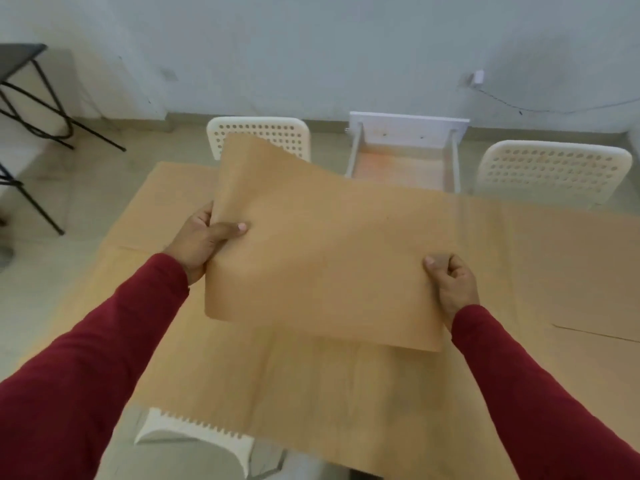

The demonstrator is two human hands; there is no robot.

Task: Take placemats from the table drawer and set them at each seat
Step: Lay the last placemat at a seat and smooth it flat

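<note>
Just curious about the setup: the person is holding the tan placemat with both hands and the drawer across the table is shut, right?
Not quite. In the head view the drawer is pulled open. The rest holds: left hand and right hand both grip the placemat.

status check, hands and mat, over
Both hands shut on mat: left, right. Mat held tilted above table. Drawer open at far side. Nothing blocking.

Home dining spot: wooden table (214, 358), white perforated chairs (554, 171).
</note>
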